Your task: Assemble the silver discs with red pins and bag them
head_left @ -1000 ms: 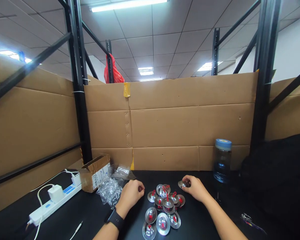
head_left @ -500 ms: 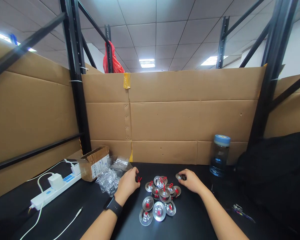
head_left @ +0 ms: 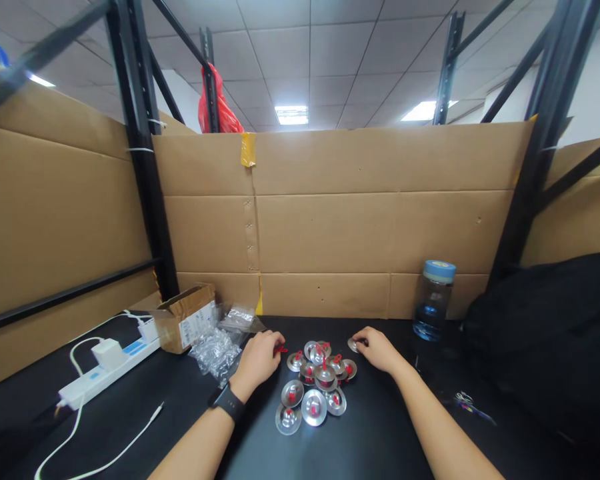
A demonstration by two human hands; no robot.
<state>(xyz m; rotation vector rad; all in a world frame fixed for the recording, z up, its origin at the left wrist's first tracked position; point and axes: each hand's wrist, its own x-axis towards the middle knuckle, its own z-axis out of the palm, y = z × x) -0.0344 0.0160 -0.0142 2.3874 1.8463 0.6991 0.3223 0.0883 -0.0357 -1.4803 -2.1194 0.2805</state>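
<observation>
Small metal cymbals [head_left: 314, 407] with red cords lie in a loose pile on the black table [head_left: 370, 440], some overlapping. Left of the pile, my left hand [head_left: 263, 353] has its fingers bent together around a red cord [head_left: 281, 349]; whatever else is under the fingers is hidden. A dark watch is on that wrist. To the right of the pile, my right hand [head_left: 375, 347] pinches a single metal cymbal [head_left: 353, 345] by its middle, low over the table.
At the left are a white power strip [head_left: 115, 370] with cables, an open cardboard box [head_left: 187, 320] and crumpled clear plastic [head_left: 215, 353]. A blue-lidded bottle [head_left: 433, 300], a black bag [head_left: 550, 347] and a small keyring [head_left: 473, 408] are on the right. Cardboard [head_left: 325, 233] walls the back.
My right hand has turned so the cymbal lies flatter and lower. The fingers of my left hand have come over the red cord. The whole view has shifted slightly.
</observation>
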